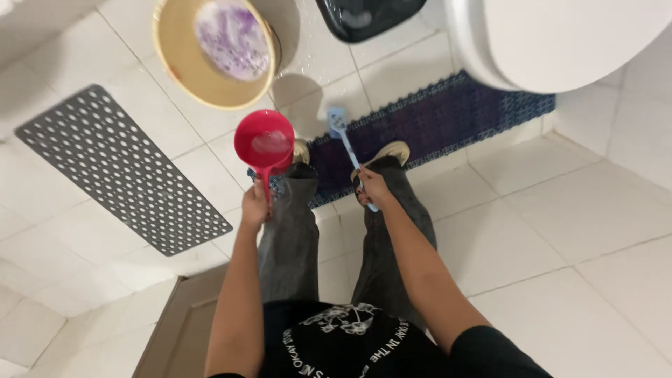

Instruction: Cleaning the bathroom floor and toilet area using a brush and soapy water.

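Note:
My left hand [253,204] grips the handle of a red scoop [264,142] with soapy water in its bowl, held level over the tiled floor. My right hand [372,187] is closed on the shaft of a light-blue long-handled brush [340,129], whose head points away from me toward the dark blue mat [455,119]. I stand with both feet at the mat's near edge, grey trousers below my arms.
A tan bucket [170,50] holding purple foamy water stands ahead on the left. A white toilet [560,42] is at the upper right, a black container [364,17] at the top. A grey perforated mat [112,168] lies left; a brown door edge [178,329] is lower left.

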